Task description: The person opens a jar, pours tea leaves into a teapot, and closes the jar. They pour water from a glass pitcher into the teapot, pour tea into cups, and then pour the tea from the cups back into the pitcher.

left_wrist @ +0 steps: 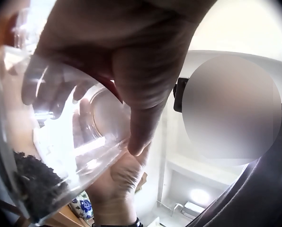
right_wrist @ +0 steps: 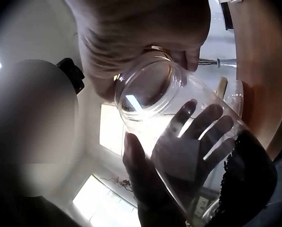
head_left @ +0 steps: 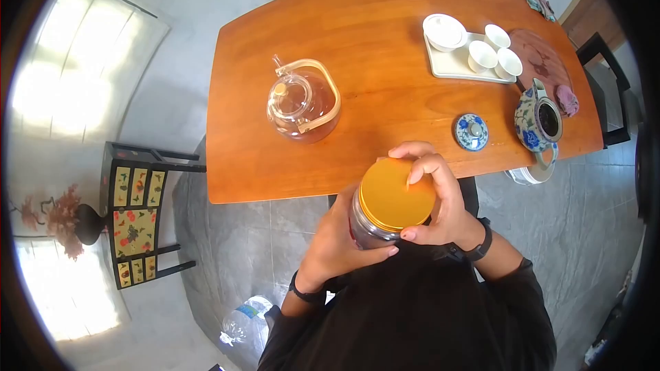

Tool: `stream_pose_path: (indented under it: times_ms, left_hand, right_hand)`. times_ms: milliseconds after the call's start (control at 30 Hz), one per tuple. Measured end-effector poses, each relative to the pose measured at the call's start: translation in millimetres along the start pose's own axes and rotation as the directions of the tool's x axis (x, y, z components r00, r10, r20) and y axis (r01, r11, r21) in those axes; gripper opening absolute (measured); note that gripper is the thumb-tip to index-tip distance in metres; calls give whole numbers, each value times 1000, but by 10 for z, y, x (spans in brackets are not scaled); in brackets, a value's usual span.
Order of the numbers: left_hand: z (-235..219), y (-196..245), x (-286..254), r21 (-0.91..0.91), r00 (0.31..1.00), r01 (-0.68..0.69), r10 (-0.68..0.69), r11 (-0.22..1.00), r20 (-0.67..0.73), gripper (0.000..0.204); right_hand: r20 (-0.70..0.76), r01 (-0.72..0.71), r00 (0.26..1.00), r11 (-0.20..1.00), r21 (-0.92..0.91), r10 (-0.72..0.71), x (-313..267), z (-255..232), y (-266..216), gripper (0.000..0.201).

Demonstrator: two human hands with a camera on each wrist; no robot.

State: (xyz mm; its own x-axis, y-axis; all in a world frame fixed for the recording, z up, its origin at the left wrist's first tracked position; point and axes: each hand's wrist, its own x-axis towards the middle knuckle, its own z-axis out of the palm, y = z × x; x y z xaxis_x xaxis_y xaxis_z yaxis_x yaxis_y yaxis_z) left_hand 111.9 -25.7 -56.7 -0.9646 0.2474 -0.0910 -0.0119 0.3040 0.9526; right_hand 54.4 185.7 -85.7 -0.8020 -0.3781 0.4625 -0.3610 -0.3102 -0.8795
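Observation:
Held over the table's front edge is a clear jar [left_wrist: 91, 153] with a gold lid [head_left: 395, 189]. My left hand [head_left: 332, 239] grips the jar's body, its fingers spread around the glass. From the other side, my right hand [head_left: 445, 196] holds the lid by its rim, with thumb and fingers around it. Dark loose tea leaves [left_wrist: 36, 182] lie inside the jar, banked toward its bottom in the left wrist view. Through the clear glass, the right wrist view shows the left fingers [right_wrist: 212, 123] behind the jar.
A glass teapot [head_left: 302, 103] with a wooden handle stands left on the table [head_left: 240, 172]. To the right are a white tray [head_left: 450, 65] with a lidded bowl [head_left: 445, 31] and white cups [head_left: 482, 56], a blue-flowered teapot [head_left: 533, 124], its lid [head_left: 471, 132] and a crumpled cloth [head_left: 567, 100].

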Motion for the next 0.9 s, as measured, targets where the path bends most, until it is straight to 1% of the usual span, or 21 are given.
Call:
stream_pose_path:
  times_ms: [67, 100, 200, 267, 300, 333, 367, 400, 433, 467, 500, 533, 600, 667, 700, 733, 767, 800, 833, 867, 900]
  left_hand:
    - [31, 56, 46, -27, 999, -6, 8, 1000, 52, 102]
    - [41, 93, 70, 28, 998, -13, 12, 1000, 57, 102]
    - [59, 102, 124, 28, 995, 23, -26, 999, 98, 102]
    - [52, 102, 165, 0, 992, 12, -12, 1000, 126, 103]
    - [46, 99, 183, -31, 988, 4, 1, 1000, 155, 103]
    - [43, 74, 216, -30, 989, 8, -3, 1000, 148, 103]
    - [43, 37, 259, -122, 979, 10, 15, 992, 202, 103]
    - [45, 20, 298, -213, 967, 16, 39, 977, 252, 103]
    - [53, 40, 329, -212, 969, 15, 38, 977, 244, 103]
    - [71, 76, 348, -164, 975, -19, 55, 986, 216, 102]
    - [93, 98, 367, -113, 979, -55, 76, 992, 191, 102]
    - [129, 104, 377, -111, 979, -59, 79, 992, 187, 102]
    - [199, 108, 375, 50, 991, -133, 132, 990, 15, 100]
    - [207, 115, 401, 93, 991, -135, 136, 986, -3, 99]
    - [209, 124, 419, 134, 990, -136, 140, 982, -19, 98]
    - [213, 136, 441, 134, 989, -140, 144, 981, -21, 98]
    - [217, 146, 468, 167, 981, -181, 190, 969, -39, 100]
    - [220, 157, 503, 200, 970, -223, 238, 954, -57, 103]
    - [228, 148, 562, 200, 967, -230, 247, 952, -60, 103]
    - [234, 124, 637, 81, 951, -274, 283, 958, -123, 107]
    - [224, 116, 682, -36, 932, -322, 310, 946, -190, 111]
  right_hand:
    - [44, -19, 999, 999, 50, 17, -11, -32, -37, 59]
    - [44, -18, 999, 998, 54, 16, -22, -45, -38, 59]
    - [51, 13, 999, 1000, 1, -13, -47, -102, -50, 62]
    - [91, -16, 995, 989, -144, 29, -29, -181, -139, 65]
    - [95, -16, 995, 990, -140, 30, 2, -223, -208, 65]
    - [184, 1, 982, 967, -257, 48, 50, -269, -293, 66]
    - [270, 31, 960, 930, -367, 75, 87, -298, -360, 67]
    - [278, 34, 958, 931, -362, 73, 112, -311, -407, 67]
    - [261, 16, 961, 926, -378, 90, 138, -322, -445, 66]
    - [243, -5, 964, 920, -393, 109, 152, -325, -472, 64]
    - [248, -2, 963, 921, -391, 107, 171, -329, -482, 64]
    - [230, 14, 968, 902, -431, 95, 197, -336, -489, 63]
    - [213, 31, 974, 882, -471, 80, 262, -350, -534, 62]
    - [303, 161, 951, 744, -649, 59, 386, -369, -643, 69]
    - [305, 164, 951, 742, -650, 57, 445, -353, -716, 69]
    - [304, 132, 945, 709, -693, 121, 511, -321, -798, 72]
    - [298, 102, 937, 670, -735, 184, 569, -289, -860, 76]
    - [299, 108, 937, 665, -739, 181, 632, -268, -896, 76]
    - [306, 124, 932, 624, -772, 194, 715, -254, -919, 78]
    - [314, 142, 927, 581, -801, 206, 808, -244, -937, 79]
    - [303, 138, 927, 549, -824, 223, 920, -247, -945, 74]
